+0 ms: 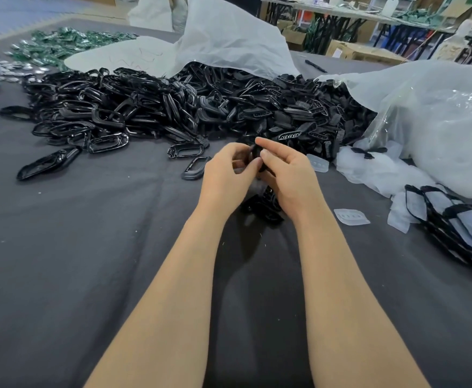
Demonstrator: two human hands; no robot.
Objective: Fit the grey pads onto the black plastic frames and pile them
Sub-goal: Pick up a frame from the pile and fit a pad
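Observation:
My left hand (226,175) and my right hand (288,175) meet over the middle of the dark cloth, both with fingers curled round one small black plastic frame (256,152), mostly hidden between them. Whether a pad is on it I cannot tell. Below my hands lies a small pile of black frames (265,205). A big heap of loose black frames (173,107) spreads across the table behind. Two pale grey pads lie apart on the cloth, one (351,217) at the right and one (318,163) just beyond my right hand.
A row of frames with pale inserts (453,219) lies at the right edge. Clear plastic bags (439,121) bulge at the right, and a white bag (223,43) lies behind the heap. Green parts (61,43) lie at the far left. A black pen (316,65) rests at the back.

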